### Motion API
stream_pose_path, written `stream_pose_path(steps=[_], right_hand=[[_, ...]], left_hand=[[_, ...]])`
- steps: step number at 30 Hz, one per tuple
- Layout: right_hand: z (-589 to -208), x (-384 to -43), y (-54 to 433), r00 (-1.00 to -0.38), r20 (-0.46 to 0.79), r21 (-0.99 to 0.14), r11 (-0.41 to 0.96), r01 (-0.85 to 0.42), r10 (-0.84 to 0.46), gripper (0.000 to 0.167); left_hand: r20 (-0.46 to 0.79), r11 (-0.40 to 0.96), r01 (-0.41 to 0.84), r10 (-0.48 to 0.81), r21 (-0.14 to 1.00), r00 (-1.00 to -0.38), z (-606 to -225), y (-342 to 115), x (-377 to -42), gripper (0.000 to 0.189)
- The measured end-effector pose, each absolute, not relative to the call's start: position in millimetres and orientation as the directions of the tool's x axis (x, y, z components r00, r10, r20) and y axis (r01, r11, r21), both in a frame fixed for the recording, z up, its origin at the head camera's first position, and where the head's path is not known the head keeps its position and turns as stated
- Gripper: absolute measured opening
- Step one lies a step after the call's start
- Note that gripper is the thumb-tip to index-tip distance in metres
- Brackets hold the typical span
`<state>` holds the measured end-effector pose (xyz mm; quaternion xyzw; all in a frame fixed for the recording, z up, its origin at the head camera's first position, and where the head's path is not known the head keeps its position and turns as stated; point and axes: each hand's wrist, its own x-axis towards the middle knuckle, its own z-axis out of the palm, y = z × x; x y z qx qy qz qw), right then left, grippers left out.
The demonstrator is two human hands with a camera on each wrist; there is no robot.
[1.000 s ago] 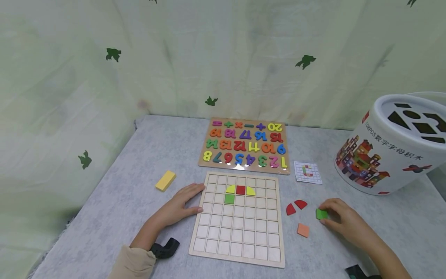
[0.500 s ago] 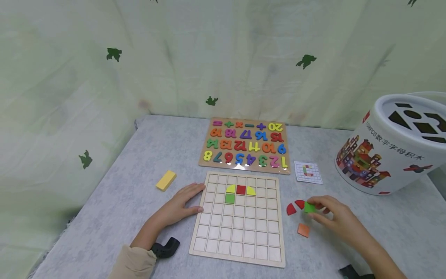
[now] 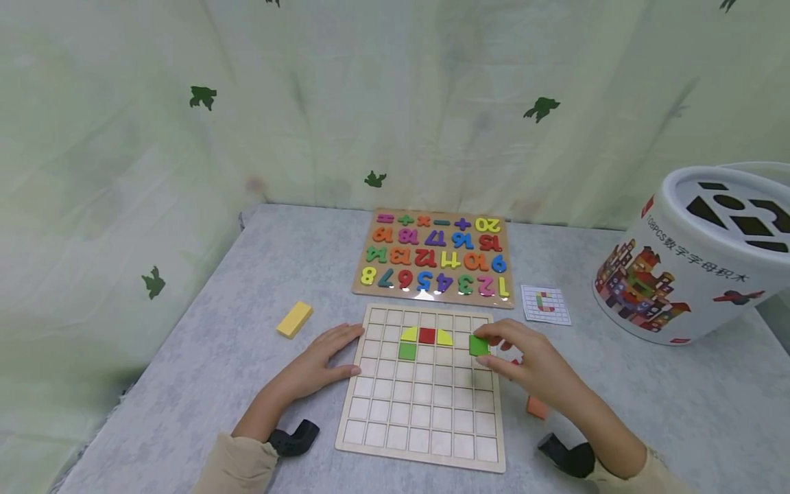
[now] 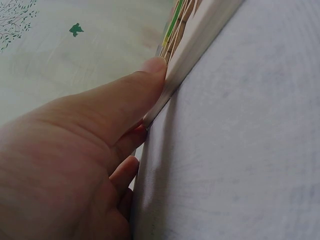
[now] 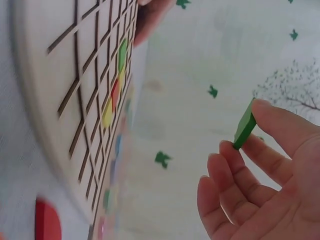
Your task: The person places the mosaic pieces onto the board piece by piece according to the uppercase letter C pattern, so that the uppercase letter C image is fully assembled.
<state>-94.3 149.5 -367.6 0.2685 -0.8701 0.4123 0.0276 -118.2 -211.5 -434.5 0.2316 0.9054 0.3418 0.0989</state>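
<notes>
the held green tile [image 3: 478, 345] is pinched between thumb and fingers of the right hand [image 3: 533, 353] and is carried above the right-hand columns of the grid board [image 3: 420, 457], clear of its surface. the board's left edge is touched by the left hand [image 3: 321, 360], fingers extended and nothing gripped. the hands are well apart, with the board between them.

risks, as judged: the tile could be dropped or turned, as only a fingertip pinch is applied. it could be seated across a divider if lowered at a tilt. the yellow quarter-rounds [image 3: 444, 337], red square [image 3: 426, 335] and placed green square [image 3: 407, 351] on the board could be nudged by a low approach. the board could be shifted if pressed at the left edge.

surroundings: right of the board, red pieces [image 3: 516, 359] and an orange tile [image 3: 537, 408] are partly covered by the right hand and forearm. beyond the board, a number puzzle [image 3: 433, 257] is noted; at its far right, a pattern card [image 3: 546, 305] and, farther out, a bucket [image 3: 660, 267]; at its left, a yellow block [image 3: 294, 320].
</notes>
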Motion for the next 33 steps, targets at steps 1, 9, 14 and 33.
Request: stream_pose_path(steps=[1,9,14,33], right_hand=[[-367.7,-96.2,143.5,-0.848,0.277,-0.712,0.497,-0.496,-0.451,0.027],[-377.7,-107.2,95.2,-0.84,0.252,-0.786,0.405,-0.468,-0.481,0.031],[-385.7,-111.6,74.1,-0.835,0.246,-0.782,0.408,-0.47,-0.492,0.031],[-421.3,-117.9,64.3,-0.79,0.069,-0.619,0.595,-0.513,-0.609,0.032]], left_hand=[[-0.021,0.659,0.352,0.487,0.665,-0.873,-434.6,-211.5,-118.3,0.071],[-0.017,0.654,0.359,0.494,0.666,-0.869,-435.2,-212.0,-118.8,0.07],[-0.013,0.653,0.362,0.495,0.666,-0.869,-435.2,-211.9,-119.4,0.07],[-0.013,0.651,0.36,0.494,0.669,-0.87,-435.3,-211.6,-119.5,0.07]])
